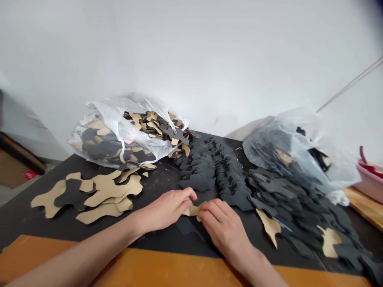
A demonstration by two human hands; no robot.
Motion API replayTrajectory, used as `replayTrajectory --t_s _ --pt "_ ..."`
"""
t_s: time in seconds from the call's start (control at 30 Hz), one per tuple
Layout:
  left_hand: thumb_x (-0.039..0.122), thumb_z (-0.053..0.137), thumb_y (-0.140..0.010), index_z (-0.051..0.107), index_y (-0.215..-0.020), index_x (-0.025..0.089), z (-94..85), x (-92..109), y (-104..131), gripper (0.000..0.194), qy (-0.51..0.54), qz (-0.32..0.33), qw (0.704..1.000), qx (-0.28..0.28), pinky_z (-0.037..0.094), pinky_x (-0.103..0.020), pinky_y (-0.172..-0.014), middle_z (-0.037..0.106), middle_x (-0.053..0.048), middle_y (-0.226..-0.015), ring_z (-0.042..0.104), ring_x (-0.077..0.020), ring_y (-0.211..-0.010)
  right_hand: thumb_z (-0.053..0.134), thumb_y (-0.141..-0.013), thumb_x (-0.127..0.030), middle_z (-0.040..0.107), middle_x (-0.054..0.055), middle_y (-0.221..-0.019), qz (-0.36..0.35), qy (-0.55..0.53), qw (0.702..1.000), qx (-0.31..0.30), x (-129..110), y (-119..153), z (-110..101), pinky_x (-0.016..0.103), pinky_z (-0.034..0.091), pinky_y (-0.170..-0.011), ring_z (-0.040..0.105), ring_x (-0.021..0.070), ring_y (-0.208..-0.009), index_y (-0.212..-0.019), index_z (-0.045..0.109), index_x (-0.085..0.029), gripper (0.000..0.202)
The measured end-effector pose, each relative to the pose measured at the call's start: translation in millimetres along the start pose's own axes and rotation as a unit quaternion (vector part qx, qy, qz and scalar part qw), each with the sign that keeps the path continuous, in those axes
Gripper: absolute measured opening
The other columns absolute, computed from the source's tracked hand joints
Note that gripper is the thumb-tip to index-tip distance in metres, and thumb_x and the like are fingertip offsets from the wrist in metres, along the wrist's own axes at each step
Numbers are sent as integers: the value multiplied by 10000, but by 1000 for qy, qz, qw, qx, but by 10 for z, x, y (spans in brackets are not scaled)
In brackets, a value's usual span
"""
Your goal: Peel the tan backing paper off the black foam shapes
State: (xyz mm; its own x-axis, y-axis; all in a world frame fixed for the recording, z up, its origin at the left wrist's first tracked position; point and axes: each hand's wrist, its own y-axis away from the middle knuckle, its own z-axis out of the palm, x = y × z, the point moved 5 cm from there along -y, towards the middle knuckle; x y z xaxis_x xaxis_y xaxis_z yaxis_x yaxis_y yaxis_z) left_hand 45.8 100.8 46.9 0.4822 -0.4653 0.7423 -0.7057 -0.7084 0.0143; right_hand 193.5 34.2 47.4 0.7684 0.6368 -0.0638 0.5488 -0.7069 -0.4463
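Observation:
Near the front middle of the black table, a small tan piece [192,210] lies between my two hands. My left hand [170,208] has its fingers curled round the piece's left end. At the other end, my right hand [223,223] grips it with bent, closed fingers. Behind the hands run two rows of overlapping black pieces [199,167]. Tan and black irregular pieces [109,189] lie loosely to the left. On the right is a spread heap of black pieces [287,199], with a tan piece [269,227] at its near side.
A clear plastic bag [116,131] of tan and black pieces stands at the back left. Another plastic bag [293,147] sits at the back right, beside a pink basin [372,181]. An orange-brown board edge [167,269] runs along the front.

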Motion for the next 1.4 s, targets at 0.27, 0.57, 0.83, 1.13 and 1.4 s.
replayTrajectory --t_s 0.27,0.57,0.83,1.13,1.4 --pt "279 319 -1026 537 -1155 287 28 -29 -3 253 -6 1 1000 2 434 -327 -849 684 -6 -1050 630 -228 -1004 478 -1001 -151 621 37 -829 22 -59 998 -27 83 -41 -19 292 436 -686 515 177 -774 -851 596 -183 193" --pt "248 323 -1005 503 -1248 283 32 -39 -35 304 1 2 1000 -5 436 -316 -826 701 -14 -1057 640 -218 -953 430 -987 -92 646 64 -911 -60 11 998 -26 -39 -115 -65 296 454 -685 546 175 -777 -815 566 -172 233" --pt "202 561 -819 442 -1322 269 -23 -20 -35 521 30 19 997 -68 446 -244 -731 707 31 -981 626 -175 -839 410 -1003 -106 678 56 -840 -111 6 993 -47 9 -203 -80 291 461 -683 586 170 -745 -822 553 -174 241" --pt "157 444 -894 479 -1294 250 -36 -25 -79 412 29 27 995 -93 434 -254 -832 699 0 -1055 625 -180 -974 510 -918 -85 711 40 -916 54 -146 986 53 230 -85 -89 247 519 -685 667 147 -784 -825 538 -217 164" --pt "215 406 -944 542 -1209 266 -46 -17 -168 302 12 9 996 -85 435 -256 -731 717 8 -964 641 -196 -906 641 -907 -233 690 44 -936 319 -364 834 265 546 30 -406 251 587 -523 678 136 -638 -844 524 -213 134"
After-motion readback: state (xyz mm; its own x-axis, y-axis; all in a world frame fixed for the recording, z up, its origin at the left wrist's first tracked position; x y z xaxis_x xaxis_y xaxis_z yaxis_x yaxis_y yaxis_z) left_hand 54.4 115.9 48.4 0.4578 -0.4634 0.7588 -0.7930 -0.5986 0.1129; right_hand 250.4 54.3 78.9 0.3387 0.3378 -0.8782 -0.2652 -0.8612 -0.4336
